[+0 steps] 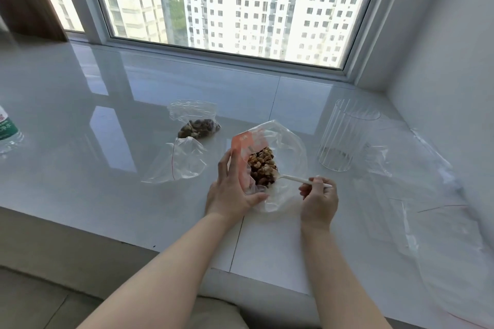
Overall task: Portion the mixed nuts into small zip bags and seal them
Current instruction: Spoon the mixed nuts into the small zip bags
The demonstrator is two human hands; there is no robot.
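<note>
Mixed nuts (263,168): tan and dark brown pieces heaped inside a large clear bag (290,147) with an orange-printed panel on its left face. The bag sits on the white glossy counter (107,115), mouth gaping upward, directly between the two hands.

Left hand (232,189): forearm reaches in from below left, palm turned toward the bag. Fingers are curved up along the orange panel, thumb hooked round the bag's near lower edge; the hand grips that side of the bag.

Right hand (319,200): forearm comes up from below right, back of hand toward the camera. Fingers are curled, pinching the handle of a white spoon (294,179). The spoon points left from the hand, its bowl end touching the nut heap at the bag's right edge; whether it carries nuts cannot be told.

Beyond the left hand, to its left: a small zip bag (177,165), clear, red zip line visible, lying on the counter, crumpled. Further beyond it: a second zip bag (196,121) holding a portion of dark nuts, top loose and rumpled.

Beyond the right hand, to its right: a clear ribbed cylindrical container (344,136) standing upright. Right of that hand: more clear plastic bags (401,168) spread flat on the counter.

Far left of the left hand: a water bottle (6,131) with green label, cut by the frame edge.
</note>
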